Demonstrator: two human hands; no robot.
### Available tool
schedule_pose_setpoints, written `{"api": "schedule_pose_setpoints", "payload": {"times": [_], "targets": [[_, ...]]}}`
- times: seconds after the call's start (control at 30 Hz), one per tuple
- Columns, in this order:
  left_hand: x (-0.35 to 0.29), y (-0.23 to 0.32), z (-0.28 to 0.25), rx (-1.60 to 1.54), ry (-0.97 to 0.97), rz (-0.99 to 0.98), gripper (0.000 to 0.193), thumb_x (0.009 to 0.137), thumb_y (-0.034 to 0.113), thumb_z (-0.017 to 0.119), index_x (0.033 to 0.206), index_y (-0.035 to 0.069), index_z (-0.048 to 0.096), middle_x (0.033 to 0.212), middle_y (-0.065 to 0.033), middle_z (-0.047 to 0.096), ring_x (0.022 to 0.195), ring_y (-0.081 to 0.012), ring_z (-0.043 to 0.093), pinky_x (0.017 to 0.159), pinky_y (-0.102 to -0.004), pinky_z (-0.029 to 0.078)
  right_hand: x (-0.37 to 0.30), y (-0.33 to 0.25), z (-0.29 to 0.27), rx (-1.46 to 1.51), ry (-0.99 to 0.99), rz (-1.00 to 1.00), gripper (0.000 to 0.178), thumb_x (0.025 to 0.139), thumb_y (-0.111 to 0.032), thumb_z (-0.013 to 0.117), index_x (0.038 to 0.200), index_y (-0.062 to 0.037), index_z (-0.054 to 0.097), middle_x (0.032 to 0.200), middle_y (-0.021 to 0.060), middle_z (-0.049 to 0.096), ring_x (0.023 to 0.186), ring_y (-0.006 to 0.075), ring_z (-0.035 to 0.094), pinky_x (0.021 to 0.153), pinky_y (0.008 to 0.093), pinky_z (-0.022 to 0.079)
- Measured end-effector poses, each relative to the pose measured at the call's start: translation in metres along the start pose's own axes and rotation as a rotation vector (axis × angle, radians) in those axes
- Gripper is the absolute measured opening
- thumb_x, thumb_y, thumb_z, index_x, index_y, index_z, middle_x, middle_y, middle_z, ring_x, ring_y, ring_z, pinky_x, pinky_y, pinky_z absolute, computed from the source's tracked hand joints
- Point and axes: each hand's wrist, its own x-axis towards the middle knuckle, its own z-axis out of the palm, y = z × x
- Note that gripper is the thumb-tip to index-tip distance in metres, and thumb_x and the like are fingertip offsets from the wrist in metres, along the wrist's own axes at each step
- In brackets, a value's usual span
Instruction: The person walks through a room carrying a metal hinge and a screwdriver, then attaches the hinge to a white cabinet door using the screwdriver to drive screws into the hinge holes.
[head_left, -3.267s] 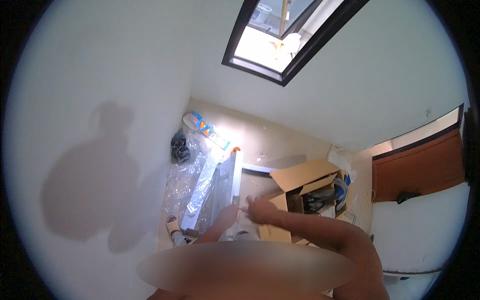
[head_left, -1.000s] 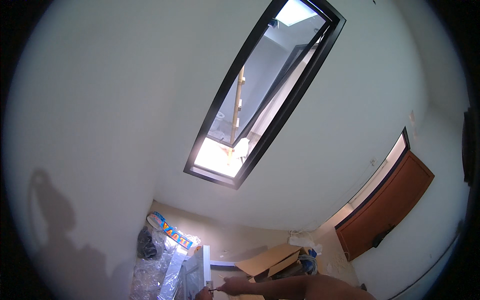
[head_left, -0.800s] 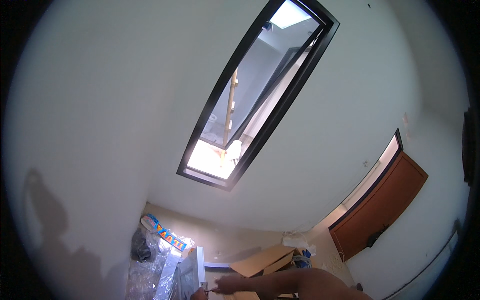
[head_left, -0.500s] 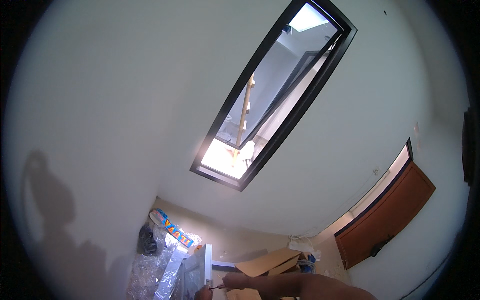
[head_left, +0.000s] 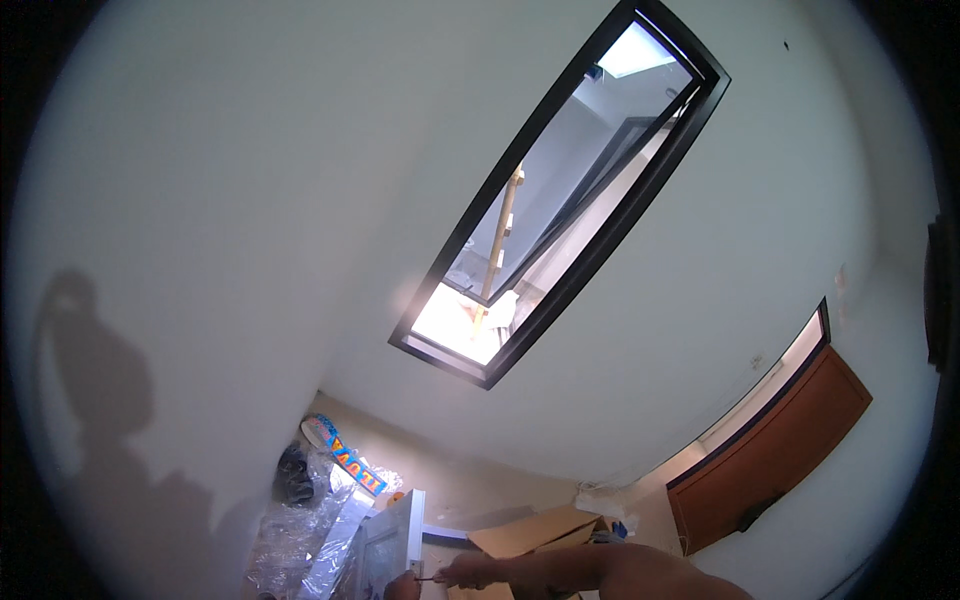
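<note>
At the lower edge, my right hand [head_left: 466,571] is closed around a screwdriver [head_left: 428,579], its handle hidden in the fist. The thin shaft points left, toward my left hand [head_left: 403,586]. That hand is curled at the edge of a white framed panel [head_left: 392,540], partly cut off by the picture's edge. What its fingers hold, if anything, is hidden. The panel stands upright, and the shaft's tip meets the area between its edge and my left fingers.
Clear plastic wrap [head_left: 295,550] lies left of the panel, near a colourful printed strip [head_left: 345,455]. Opened cardboard [head_left: 535,530] lies beyond my right forearm. A black-framed window [head_left: 560,200] is in the wall, and a brown door [head_left: 770,450] stands at the right.
The view has shifted slightly, so the window and door sit a little lower and the window further right. Both hands stay by the panel's edge, with the screwdriver still in my right hand.
</note>
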Motion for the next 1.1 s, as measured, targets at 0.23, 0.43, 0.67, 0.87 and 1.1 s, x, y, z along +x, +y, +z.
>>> {"api": "schedule_pose_setpoints", "payload": {"times": [0.23,0.43,0.67,0.87,1.1], "targets": [[-0.013,-0.006,-0.003,-0.054,0.043,0.061,0.038,0.098,0.031,0.038,0.111,0.002,0.059,0.105,-0.0290,0.064,0.102,-0.0483,0.059,0.088,-0.0537,0.046,-0.020,-0.035,-0.008,-0.372,0.045,-0.107,0.051,0.092,-0.049,0.055,0.100,0.0005,0.068,0.084,0.0224,0.067,0.086,0.0405,0.065,0.073,0.0486,0.051],[-0.016,0.001,-0.015,0.035,0.021,-0.027,0.038,0.097,0.034,0.041,0.110,0.003,0.058,0.101,-0.0293,0.064,0.099,-0.0483,0.060,0.084,-0.0550,0.047,-0.020,-0.026,-0.009,-0.192,0.027,-0.150,0.039,0.091,-0.037,0.059,0.105,-0.0003,0.065,0.095,0.0223,0.067,0.085,0.0411,0.064,0.074,0.0515,0.051],[-0.020,0.019,-0.027,0.095,0.009,0.003,0.044,0.097,0.040,0.040,0.110,0.002,0.058,0.101,-0.0286,0.065,0.099,-0.0485,0.060,0.084,-0.0542,0.048,-0.009,-0.012,-0.009,-0.392,0.187,-0.559,0.034,0.092,-0.033,0.059,0.112,-0.0057,0.057,0.087,0.0195,0.066,0.079,0.0353,0.065,0.062,0.0495,0.050],[-0.017,0.018,-0.026,0.018,-0.004,-0.074,0.042,0.096,0.039,0.044,0.109,0.001,0.058,0.100,-0.0292,0.065,0.100,-0.0481,0.060,0.083,-0.0536,0.048,-0.021,-0.026,-0.019,0.132,-0.160,0.329,0.037,0.099,-0.038,0.050,0.098,-0.0050,0.067,0.083,0.0131,0.068,0.078,0.0279,0.069,0.054,0.0412,0.050],[-0.015,0.007,-0.016,-0.083,0.002,-0.015,0.041,0.094,0.039,0.047,0.110,0.002,0.058,0.102,-0.0297,0.064,0.101,-0.0468,0.061,0.085,-0.0540,0.047,-0.020,-0.042,-0.023,-0.272,0.030,-0.104,0.038,0.099,-0.038,0.050,0.101,-0.0045,0.067,0.081,0.0119,0.067,0.074,0.0259,0.068,0.052,0.0398,0.049]]}}
